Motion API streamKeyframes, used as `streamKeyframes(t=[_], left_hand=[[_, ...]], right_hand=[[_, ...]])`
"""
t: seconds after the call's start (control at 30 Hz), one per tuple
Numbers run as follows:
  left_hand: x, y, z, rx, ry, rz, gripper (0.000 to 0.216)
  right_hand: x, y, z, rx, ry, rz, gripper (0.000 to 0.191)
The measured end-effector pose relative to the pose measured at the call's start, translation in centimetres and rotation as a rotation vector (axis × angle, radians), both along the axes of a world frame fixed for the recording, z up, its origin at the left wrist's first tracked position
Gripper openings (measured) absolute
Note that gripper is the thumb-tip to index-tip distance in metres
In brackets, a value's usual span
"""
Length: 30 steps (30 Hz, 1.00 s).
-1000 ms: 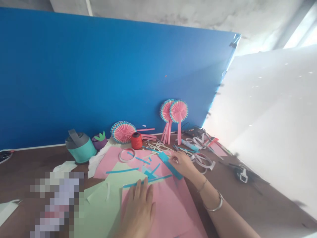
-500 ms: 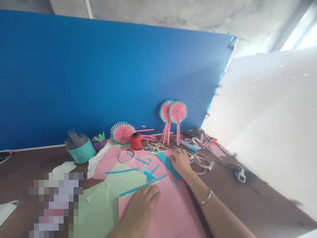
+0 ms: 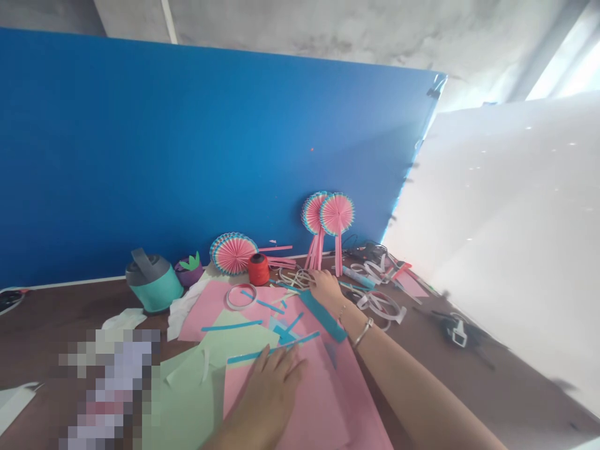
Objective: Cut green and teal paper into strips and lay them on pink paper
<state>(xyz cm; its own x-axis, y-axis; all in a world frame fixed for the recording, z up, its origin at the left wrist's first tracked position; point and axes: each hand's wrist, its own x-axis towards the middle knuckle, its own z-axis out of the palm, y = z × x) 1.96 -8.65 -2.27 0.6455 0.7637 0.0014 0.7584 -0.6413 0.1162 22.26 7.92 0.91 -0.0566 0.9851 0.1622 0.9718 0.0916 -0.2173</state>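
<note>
My left hand (image 3: 270,387) lies flat, fingers together, on a pink paper sheet (image 3: 304,406) near the table's front; its fingertips touch a long blue paper strip (image 3: 272,350). My right hand (image 3: 324,289) reaches farther back, past a wider blue paper piece (image 3: 323,315), and rests among white paper strips (image 3: 295,276) near the red thread spool (image 3: 258,269). I cannot see whether its fingers hold anything. Two bracelets sit on that wrist.
Pink paper fans (image 3: 233,253) and fans on sticks (image 3: 328,215) lean on the blue board (image 3: 187,144). A teal container (image 3: 154,281), a tape ring (image 3: 240,296), green paper (image 3: 197,381), loose strips (image 3: 382,303) and a black tool (image 3: 457,330) lie on the brown table (image 3: 469,381). A white panel stands on the right.
My right hand has moved from the wide blue piece toward the back, to the white strips near the spool. My left hand shifted slightly and turned on the pink sheet.
</note>
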Motion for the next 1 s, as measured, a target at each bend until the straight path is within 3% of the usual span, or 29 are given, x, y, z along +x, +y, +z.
streamKeyframes(t=[0.13, 0.4, 0.63, 0.73, 1.0], left_hand=[[-0.4, 0.1, -0.3, -0.020, 0.008, -0.044, 0.052], [-0.9, 0.0, -0.7, -0.028, -0.052, -0.029, 0.051], [-0.9, 0.3, 0.1, -0.181, 0.048, -0.038, 0.076], [-1.0, 0.2, 0.3, -0.176, 0.061, -0.042, 0.083], [-1.2, 0.1, 0.2, -0.116, 0.023, -0.057, 0.064]], right_hand=[[-0.8, 1.5, 0.8, 0.000, -0.033, -0.016, 0.029], [0.1, 2.5, 3.1, 0.008, -0.028, 0.021, 0.035], [1.4, 2.5, 2.2, 0.016, -0.024, -0.036, 0.040], [1.7, 2.3, 1.8, 0.035, -0.028, -0.040, 0.041], [-0.4, 0.9, 1.3, -0.019, 0.013, 0.090, 0.023]])
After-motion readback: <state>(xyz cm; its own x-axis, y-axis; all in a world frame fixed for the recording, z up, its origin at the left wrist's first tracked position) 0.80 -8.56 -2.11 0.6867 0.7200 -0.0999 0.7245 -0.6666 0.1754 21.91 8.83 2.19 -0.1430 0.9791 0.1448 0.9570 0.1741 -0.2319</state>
